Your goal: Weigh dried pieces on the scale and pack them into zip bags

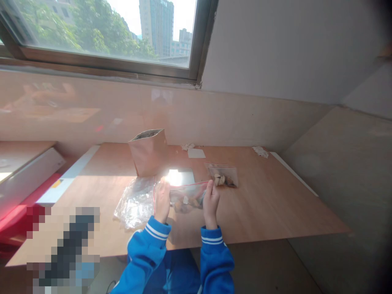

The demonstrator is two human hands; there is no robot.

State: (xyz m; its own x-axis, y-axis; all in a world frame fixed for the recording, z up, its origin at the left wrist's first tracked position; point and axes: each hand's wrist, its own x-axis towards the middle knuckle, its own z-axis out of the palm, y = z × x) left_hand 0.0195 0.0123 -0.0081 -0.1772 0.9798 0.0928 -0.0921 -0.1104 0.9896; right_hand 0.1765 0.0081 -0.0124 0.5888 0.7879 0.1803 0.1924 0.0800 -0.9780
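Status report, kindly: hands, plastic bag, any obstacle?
Left hand and right hand hold zip bag at its two sides. Brownish pieces inside. Possible obstacle: crumpled clear plastic, beside left hand.

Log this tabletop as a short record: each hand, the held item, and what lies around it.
Left hand: grips the left side of the clear bag
Right hand: grips its right side, thumb near the top corner
Held item: clear bag, red line along its top edge, brownish pieces inside, exact kind unclear
Beyond right hand: second clear bag with similar pieces, lying on the table
Beside left hand: crumpled clear plastic
Farther back: upright brown bag, mouth open; white sheet
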